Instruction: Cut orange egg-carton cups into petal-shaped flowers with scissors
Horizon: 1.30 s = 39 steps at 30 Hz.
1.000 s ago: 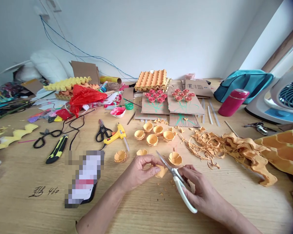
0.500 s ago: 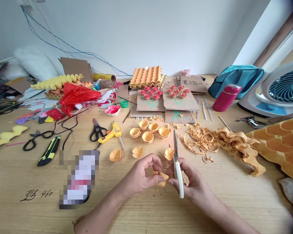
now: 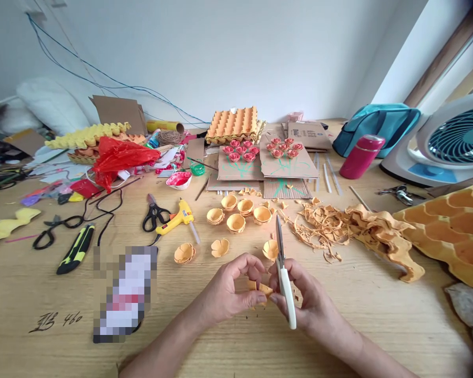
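Note:
My left hand (image 3: 236, 286) pinches a small orange egg-carton cup (image 3: 265, 289) between thumb and fingers, which hide part of it. White-handled scissors (image 3: 287, 296) are held in my right hand (image 3: 305, 294), blades together and pointing away from me. My right thumb and fingertips also come up against the cup's right side. Just beyond my hands sit a petal-cut cup (image 3: 270, 250), a flatter cut cup (image 3: 219, 248) and a nested cup (image 3: 184, 253). Several layered orange cups (image 3: 236, 223) stand farther back.
Orange trimmings (image 3: 327, 223) lie to the right, beside an egg tray (image 3: 449, 226). A yellow glue gun (image 3: 177, 218), black scissors (image 3: 155, 215) and a utility knife (image 3: 75, 249) lie left. Red paper flowers (image 3: 240, 152) rest on cardboard behind. A pink bottle (image 3: 361, 156) stands near a fan (image 3: 453, 142).
The cup has been turned slightly between my fingers, and my right fingertips now touch it. The scissors have tilted a little. The whole view has shifted slightly.

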### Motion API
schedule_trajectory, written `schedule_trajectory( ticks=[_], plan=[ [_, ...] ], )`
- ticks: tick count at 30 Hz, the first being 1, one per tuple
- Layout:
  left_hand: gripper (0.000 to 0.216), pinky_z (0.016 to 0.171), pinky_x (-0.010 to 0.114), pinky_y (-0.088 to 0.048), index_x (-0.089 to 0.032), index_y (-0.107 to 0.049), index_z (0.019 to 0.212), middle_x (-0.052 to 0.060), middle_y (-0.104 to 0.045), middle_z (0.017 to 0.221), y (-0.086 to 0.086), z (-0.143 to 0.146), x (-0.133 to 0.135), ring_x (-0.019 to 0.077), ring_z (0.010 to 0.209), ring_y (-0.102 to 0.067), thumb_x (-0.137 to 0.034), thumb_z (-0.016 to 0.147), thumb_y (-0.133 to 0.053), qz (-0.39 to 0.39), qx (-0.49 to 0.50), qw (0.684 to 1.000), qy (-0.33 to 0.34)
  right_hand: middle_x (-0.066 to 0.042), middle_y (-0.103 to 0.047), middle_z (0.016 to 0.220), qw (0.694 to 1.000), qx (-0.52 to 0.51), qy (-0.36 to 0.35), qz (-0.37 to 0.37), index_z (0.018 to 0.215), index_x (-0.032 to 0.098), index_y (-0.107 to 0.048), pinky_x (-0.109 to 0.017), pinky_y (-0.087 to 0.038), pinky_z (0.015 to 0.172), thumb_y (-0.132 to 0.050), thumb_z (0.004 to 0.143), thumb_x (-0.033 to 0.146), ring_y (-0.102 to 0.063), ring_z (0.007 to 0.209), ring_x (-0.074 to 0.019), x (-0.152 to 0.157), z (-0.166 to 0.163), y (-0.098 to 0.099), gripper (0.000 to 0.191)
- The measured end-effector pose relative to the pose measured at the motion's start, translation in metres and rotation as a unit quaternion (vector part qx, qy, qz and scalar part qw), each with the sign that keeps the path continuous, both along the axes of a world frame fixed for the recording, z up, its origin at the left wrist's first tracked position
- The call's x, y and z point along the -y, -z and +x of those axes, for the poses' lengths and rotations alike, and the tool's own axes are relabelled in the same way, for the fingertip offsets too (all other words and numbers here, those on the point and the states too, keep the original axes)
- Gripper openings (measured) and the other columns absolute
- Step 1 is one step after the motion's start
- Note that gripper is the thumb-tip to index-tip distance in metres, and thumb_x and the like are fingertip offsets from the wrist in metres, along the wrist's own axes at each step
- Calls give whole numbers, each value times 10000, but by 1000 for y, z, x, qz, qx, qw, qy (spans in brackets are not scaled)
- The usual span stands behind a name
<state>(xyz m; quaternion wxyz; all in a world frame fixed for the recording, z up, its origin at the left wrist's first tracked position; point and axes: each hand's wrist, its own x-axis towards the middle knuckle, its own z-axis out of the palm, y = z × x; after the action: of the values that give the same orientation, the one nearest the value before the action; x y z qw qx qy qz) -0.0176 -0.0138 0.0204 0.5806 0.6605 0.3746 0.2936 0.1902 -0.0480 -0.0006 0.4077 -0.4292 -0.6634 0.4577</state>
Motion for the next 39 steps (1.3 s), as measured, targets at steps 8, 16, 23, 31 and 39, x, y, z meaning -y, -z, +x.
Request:
schedule_trajectory(
  ticks=[8, 16, 23, 31, 39],
  plan=[
    [506, 1053, 396, -406, -236, -576, 1203, 66, -639, 1228, 10, 3, 2, 254, 1190, -565, -189, 745, -786, 16, 9, 1000, 5, 9, -563, 896, 998, -59, 31, 5, 991, 256, -503, -272, -477, 689, -618, 938, 301, -562, 801, -161, -3, 1, 7, 134],
    [298, 927, 337, -463, -203, -631, 1080, 57, -685, 1124, 7, 8, 2, 209, 1029, -615, -208, 796, -723, 10, 2, 1000, -5, 1, -565, 912, 998, -51, 25, 6, 996, 249, -508, -276, -468, 703, -628, 939, 317, -550, 822, -165, -5, 2, 10, 149],
    [347, 838, 309, -458, -191, -642, 1043, 44, -694, 1005, 19, 6, -4, 193, 910, -613, -305, 747, -784, -17, 18, 1000, -2, -7, -558, 908, 999, -39, 20, -1, 1014, 246, -506, -264, -462, 656, -612, 946, 339, -554, 806, -169, -3, 3, 11, 156],
    [361, 812, 298, -456, -180, -635, 1023, 43, -675, 959, 19, 8, -4, 184, 871, -598, -366, 753, -785, -35, 50, 998, 9, -4, -558, 924, 999, -44, 20, 10, 1013, 254, -504, -272, -474, 705, -602, 949, 294, -553, 835, -172, -1, 3, 8, 124],
    [436, 801, 303, -471, -182, -621, 1082, 51, -668, 975, 25, 8, -2, 189, 882, -601, -427, 760, -784, -34, 40, 999, 4, 15, -560, 923, 999, -22, 26, 41, 1009, 270, -500, -276, -469, 737, -593, 930, 203, -550, 831, -159, 1, 5, 4, 139]
  ],
)
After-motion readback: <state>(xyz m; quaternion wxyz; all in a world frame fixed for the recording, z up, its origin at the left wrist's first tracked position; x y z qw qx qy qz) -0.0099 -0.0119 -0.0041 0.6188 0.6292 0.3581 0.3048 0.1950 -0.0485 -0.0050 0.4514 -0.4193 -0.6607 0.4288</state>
